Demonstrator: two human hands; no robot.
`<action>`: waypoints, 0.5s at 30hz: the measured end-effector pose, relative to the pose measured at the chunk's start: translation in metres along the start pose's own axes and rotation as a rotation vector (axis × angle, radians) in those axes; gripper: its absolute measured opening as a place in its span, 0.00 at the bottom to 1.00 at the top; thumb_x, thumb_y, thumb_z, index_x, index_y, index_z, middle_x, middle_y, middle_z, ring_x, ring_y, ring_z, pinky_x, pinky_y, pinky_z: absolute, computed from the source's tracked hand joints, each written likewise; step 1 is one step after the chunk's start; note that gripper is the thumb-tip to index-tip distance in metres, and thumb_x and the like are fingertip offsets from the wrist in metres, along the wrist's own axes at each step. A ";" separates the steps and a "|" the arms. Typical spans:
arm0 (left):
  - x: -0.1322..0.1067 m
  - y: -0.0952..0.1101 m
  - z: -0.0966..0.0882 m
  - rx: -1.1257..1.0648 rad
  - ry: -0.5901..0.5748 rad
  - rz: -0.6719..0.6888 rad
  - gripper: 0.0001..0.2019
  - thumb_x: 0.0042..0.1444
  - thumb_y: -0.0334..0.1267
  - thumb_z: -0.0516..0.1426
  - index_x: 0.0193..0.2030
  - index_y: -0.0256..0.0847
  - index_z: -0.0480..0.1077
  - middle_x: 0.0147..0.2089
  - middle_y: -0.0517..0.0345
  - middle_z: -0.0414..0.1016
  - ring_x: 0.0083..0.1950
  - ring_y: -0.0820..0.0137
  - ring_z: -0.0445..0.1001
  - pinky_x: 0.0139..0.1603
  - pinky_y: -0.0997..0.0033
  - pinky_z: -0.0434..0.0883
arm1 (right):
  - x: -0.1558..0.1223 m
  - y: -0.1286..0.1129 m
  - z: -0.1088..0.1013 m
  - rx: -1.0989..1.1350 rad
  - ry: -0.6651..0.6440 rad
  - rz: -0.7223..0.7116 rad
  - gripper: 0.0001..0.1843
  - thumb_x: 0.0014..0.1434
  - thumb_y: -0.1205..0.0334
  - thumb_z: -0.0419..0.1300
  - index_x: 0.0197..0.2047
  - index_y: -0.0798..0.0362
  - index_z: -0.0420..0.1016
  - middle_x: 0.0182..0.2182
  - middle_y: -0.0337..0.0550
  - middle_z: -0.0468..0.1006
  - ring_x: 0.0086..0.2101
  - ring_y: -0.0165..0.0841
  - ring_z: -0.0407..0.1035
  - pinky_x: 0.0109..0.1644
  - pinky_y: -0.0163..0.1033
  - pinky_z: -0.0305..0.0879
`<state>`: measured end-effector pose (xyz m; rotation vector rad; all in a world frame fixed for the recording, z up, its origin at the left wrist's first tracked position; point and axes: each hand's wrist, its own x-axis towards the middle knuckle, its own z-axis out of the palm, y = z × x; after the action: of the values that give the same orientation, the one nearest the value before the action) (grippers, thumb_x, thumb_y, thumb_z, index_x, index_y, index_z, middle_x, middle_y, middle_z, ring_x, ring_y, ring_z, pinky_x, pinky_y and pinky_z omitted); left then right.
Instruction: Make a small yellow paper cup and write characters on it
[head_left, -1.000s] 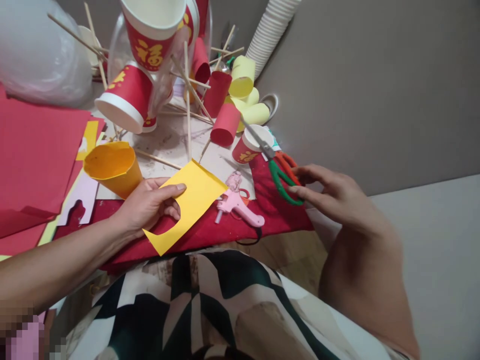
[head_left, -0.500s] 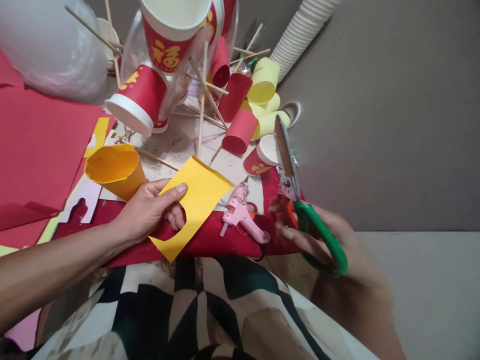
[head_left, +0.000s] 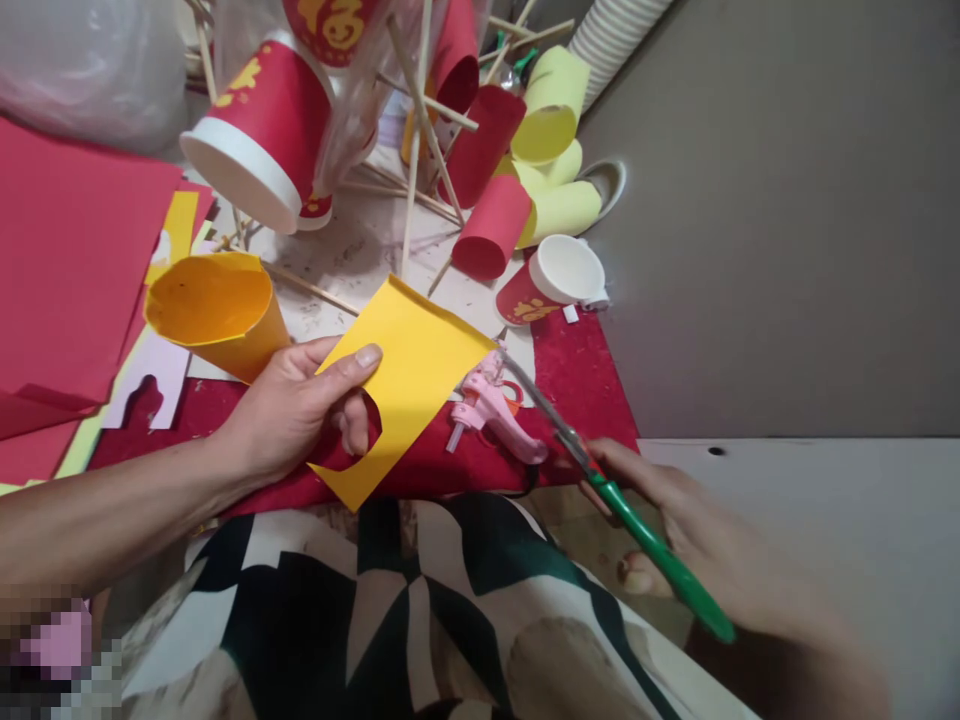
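The red cloth (head_left: 581, 375) ends along the front just short of the person's patterned clothing (head_left: 420, 600), and on the right it runs up to the grey wall (head_left: 787, 200). The yellow sheet (head_left: 412, 365) is held above that front edge, its lowest corner reaching the clothing's border in view. Behind it, room is tight: wooden sticks (head_left: 416, 140) cross close past its top corner, and the yellow paper cup (head_left: 266, 320) stands just beside the left hand (head_left: 292, 400). More room lies to the right, where a strip of cloth shows between the pink glue gun (head_left: 499, 415) and the wall. The left hand pinches the sheet, thumb flat on top and fingers underneath, some showing through the curved cut-out. The right hand (head_left: 697, 530), blurred, is closed around the handles of the scissors (head_left: 652, 540). Their tip points at the sheet's right corner; whether it touches, and how far the blades are parted, cannot be told.
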<state>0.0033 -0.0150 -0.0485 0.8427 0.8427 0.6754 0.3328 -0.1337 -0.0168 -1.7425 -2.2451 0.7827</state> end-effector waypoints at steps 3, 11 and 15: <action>0.000 0.000 0.000 0.029 0.000 0.017 0.12 0.63 0.46 0.61 0.35 0.39 0.71 0.16 0.63 0.75 0.16 0.78 0.70 0.19 0.87 0.65 | 0.006 -0.014 0.001 0.022 -0.047 -0.083 0.36 0.60 0.30 0.54 0.60 0.48 0.64 0.26 0.39 0.76 0.21 0.33 0.69 0.23 0.35 0.67; 0.000 0.001 0.001 0.093 -0.016 0.013 0.13 0.65 0.43 0.60 0.32 0.38 0.69 0.17 0.62 0.76 0.16 0.79 0.70 0.19 0.88 0.66 | 0.014 -0.017 0.010 0.095 -0.036 -0.066 0.25 0.58 0.42 0.59 0.52 0.49 0.69 0.23 0.37 0.74 0.22 0.33 0.68 0.23 0.35 0.61; -0.001 0.002 0.002 0.097 -0.021 -0.010 0.12 0.64 0.44 0.61 0.34 0.39 0.70 0.18 0.63 0.77 0.17 0.79 0.71 0.19 0.87 0.67 | 0.019 -0.021 0.009 0.159 -0.080 -0.007 0.16 0.55 0.53 0.61 0.46 0.48 0.73 0.24 0.37 0.77 0.22 0.32 0.69 0.24 0.34 0.63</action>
<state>0.0041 -0.0153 -0.0460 0.9312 0.8654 0.6200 0.3052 -0.1219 -0.0168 -1.6576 -2.1698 1.0166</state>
